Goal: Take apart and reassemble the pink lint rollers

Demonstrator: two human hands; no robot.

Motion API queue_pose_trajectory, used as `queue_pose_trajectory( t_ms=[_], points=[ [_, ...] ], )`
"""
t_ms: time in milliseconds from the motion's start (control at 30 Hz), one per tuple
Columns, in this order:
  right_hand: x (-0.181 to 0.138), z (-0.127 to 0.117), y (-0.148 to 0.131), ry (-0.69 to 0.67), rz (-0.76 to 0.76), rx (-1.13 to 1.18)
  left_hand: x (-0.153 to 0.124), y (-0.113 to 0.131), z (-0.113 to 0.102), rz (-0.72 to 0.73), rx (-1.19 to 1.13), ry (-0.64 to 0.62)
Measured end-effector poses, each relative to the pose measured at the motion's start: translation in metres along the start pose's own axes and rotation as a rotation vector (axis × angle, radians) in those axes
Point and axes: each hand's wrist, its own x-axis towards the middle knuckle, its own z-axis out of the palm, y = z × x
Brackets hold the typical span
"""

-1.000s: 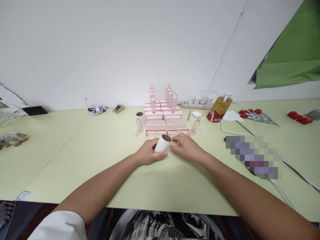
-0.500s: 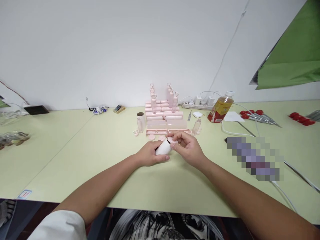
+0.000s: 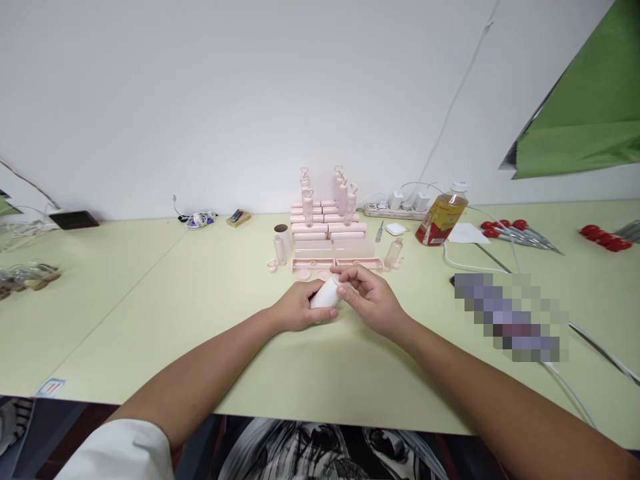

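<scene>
My left hand [image 3: 296,308] is wrapped round a white cardboard tube [image 3: 325,295], held tilted just above the table. At the tube's upper end sits a pale pink round lid [image 3: 337,280], and no dark gap shows around it. My right hand [image 3: 373,298] has its thumb and fingertips closed on the lid's edge. Beyond my hands lie more pink discs [image 3: 304,274]. Two open pink trays [image 3: 313,265] with small heart-shaped loops stand behind them, and an open white tube [image 3: 281,232] with a brown inside stands to the left.
Pink cases [image 3: 310,228] lie in rows at the back, with clear pink bottles [image 3: 351,207] upright on them. To the right are a screwdriver [image 3: 379,231], a drink bottle [image 3: 443,217], a power strip [image 3: 395,211] and white cables. A green sheet [image 3: 580,100] hangs at upper right.
The pink lid, tilted over the tube's dark mouth before, now lies flat against its end and the dark gap is gone. My right fingers have shifted slightly left and down.
</scene>
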Motion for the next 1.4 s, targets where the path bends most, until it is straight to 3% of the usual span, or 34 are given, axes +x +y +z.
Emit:
queue_pose_trajectory(
  t_ms=[200,400,533,600,700,733,767,833,900,1000,1100,1300,1400],
  points=[
    [0.0,-0.004,-0.004,0.018,-0.158,-0.2,0.001,-0.003,0.0,0.004,-0.093,0.019],
    [0.004,-0.013,-0.013,0.354,-0.378,-0.305,0.001,-0.002,-0.001,-0.026,-0.078,0.059],
    [0.002,-0.01,-0.014,0.468,-0.467,-0.208,0.002,-0.002,-0.001,-0.047,-0.068,0.065],
    [-0.001,-0.006,-0.017,0.354,-0.392,-0.221,0.002,-0.003,-0.001,-0.035,-0.089,0.07],
    [-0.003,-0.006,-0.023,-0.026,-0.166,-0.288,0.001,-0.004,0.0,-0.003,-0.116,0.038],
    [-0.003,-0.009,-0.025,-0.075,-0.122,-0.291,0.0,-0.003,0.0,0.009,-0.12,0.037],
    [-0.001,-0.012,-0.026,-0.045,-0.107,-0.291,0.0,-0.003,0.0,0.022,-0.127,0.049],
    [0.004,-0.023,-0.027,0.142,-0.101,-0.336,-0.001,-0.002,0.0,0.026,-0.173,0.123],
    [0.011,-0.036,-0.026,0.247,-0.026,-0.497,-0.001,-0.001,0.0,-0.007,-0.255,0.212],
    [0.021,-0.052,-0.016,0.099,0.193,-0.835,-0.001,-0.001,0.001,-0.045,-0.368,0.269],
    [0.026,-0.059,-0.003,-0.068,0.336,-1.015,-0.001,-0.003,0.002,-0.032,-0.417,0.257],
    [0.024,-0.048,0.012,-0.215,0.384,-1.053,0.0,-0.008,0.002,0.01,-0.382,0.302],
    [0.022,-0.04,0.01,-0.222,0.371,-1.038,0.002,-0.008,0.0,-0.008,-0.333,0.349]
  ],
)
